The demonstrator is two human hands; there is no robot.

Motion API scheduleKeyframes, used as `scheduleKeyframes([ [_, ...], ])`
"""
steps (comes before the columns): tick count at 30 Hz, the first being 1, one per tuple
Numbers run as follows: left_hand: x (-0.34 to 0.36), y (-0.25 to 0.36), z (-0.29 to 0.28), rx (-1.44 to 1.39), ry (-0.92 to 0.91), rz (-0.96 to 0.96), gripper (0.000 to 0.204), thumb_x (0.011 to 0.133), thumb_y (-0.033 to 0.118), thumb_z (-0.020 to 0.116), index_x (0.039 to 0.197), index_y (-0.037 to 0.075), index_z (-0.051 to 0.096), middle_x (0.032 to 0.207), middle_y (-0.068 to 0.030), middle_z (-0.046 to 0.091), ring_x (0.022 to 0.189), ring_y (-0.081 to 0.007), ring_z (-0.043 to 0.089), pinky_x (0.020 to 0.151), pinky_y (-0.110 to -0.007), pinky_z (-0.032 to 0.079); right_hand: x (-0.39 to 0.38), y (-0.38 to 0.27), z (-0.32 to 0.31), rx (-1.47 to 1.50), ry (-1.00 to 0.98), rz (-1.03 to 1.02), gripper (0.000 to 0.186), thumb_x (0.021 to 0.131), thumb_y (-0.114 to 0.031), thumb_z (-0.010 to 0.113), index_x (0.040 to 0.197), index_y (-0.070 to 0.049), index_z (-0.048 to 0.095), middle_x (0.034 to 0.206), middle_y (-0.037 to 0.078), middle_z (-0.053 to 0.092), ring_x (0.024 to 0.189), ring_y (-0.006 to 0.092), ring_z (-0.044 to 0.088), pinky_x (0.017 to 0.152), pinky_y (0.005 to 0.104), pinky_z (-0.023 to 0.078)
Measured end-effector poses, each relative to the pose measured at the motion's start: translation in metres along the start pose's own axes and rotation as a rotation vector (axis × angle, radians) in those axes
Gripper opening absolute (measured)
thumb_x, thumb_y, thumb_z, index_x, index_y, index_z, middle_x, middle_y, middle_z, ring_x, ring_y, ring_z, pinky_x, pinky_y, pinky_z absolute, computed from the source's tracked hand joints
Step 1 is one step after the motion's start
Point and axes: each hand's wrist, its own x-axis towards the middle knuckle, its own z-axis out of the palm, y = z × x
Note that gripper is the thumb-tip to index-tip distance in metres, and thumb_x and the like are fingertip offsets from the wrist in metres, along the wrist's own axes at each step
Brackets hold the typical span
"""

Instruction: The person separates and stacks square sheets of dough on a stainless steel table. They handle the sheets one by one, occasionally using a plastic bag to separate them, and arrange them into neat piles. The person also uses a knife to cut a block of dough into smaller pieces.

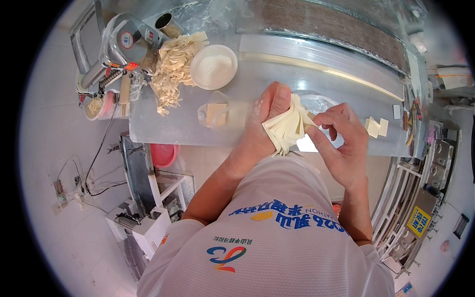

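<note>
Over the near edge of the metal table (pixel 168 132), my left hand (pixel 264 116) grips a thick stack of pale dough wrappers (pixel 285 127), fanned out at its lower end. My right hand (pixel 348 146) is closed in a pinch at the stack's right edge, thumb and forefinger on a wrapper corner. Behind the hands lies a clear plastic bag (pixel 316 103), partly hidden by them. To the left, a small square stack of wrappers (pixel 216 114) sits in clear plastic. A few loose square wrappers (pixel 373 127) lie on the table to the right.
At the back left stand a metal machine (pixel 126 42), a heap of cut dough strips (pixel 173 62), an open can (pixel 168 25) and a white bowl of white powder (pixel 213 67). Long metal strips (pixel 321 62) run along the back. A pink basin (pixel 165 155) is below the table.
</note>
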Motion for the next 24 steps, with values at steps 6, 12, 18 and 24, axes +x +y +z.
scheduleKeyframes([
  [6,0.002,0.005,0.001,0.211,0.019,0.252,0.042,0.118,0.038,0.039,0.106,0.003,0.058,0.083,-0.0102,0.068,0.071,-0.021,0.069,0.062,-0.035,0.054,-0.001,-0.011,-0.008,0.022,-0.03,-0.057,0.015,0.086,-0.006,0.084,0.098,-0.004,0.075,0.095,0.007,0.063,0.083,0.018,0.058,0.069,0.0317,0.048],
  [12,-0.004,0.014,0.002,0.084,0.095,0.189,0.039,0.117,0.036,0.046,0.103,0.001,0.057,0.082,-0.0095,0.063,0.07,-0.018,0.06,0.065,-0.034,0.05,-0.003,-0.017,-0.005,-0.154,0.053,-0.176,0.018,0.083,-0.003,0.084,0.099,-0.005,0.075,0.098,0.009,0.065,0.085,0.0234,0.06,0.071,0.0331,0.05],
  [18,-0.004,0.018,0.003,0.21,0.139,0.282,0.04,0.115,0.038,0.049,0.105,0.0,0.06,0.078,-0.0102,0.066,0.066,-0.0178,0.061,0.062,-0.034,0.05,-0.006,-0.02,-0.001,-0.064,0.041,-0.186,0.018,0.084,-0.001,0.083,0.099,-0.003,0.074,0.101,0.011,0.069,0.084,0.0258,0.061,0.072,0.0341,0.051],
  [24,-0.006,0.017,0.001,0.267,0.176,0.289,0.043,0.113,0.04,0.052,0.106,0.0,0.064,0.079,-0.0108,0.066,0.066,-0.0176,0.062,0.063,-0.034,0.051,-0.005,-0.012,-0.001,-0.067,0.036,-0.244,0.023,0.084,0.001,0.081,0.105,-0.002,0.072,0.105,0.013,0.07,0.089,0.0282,0.062,0.076,0.0356,0.052],
])
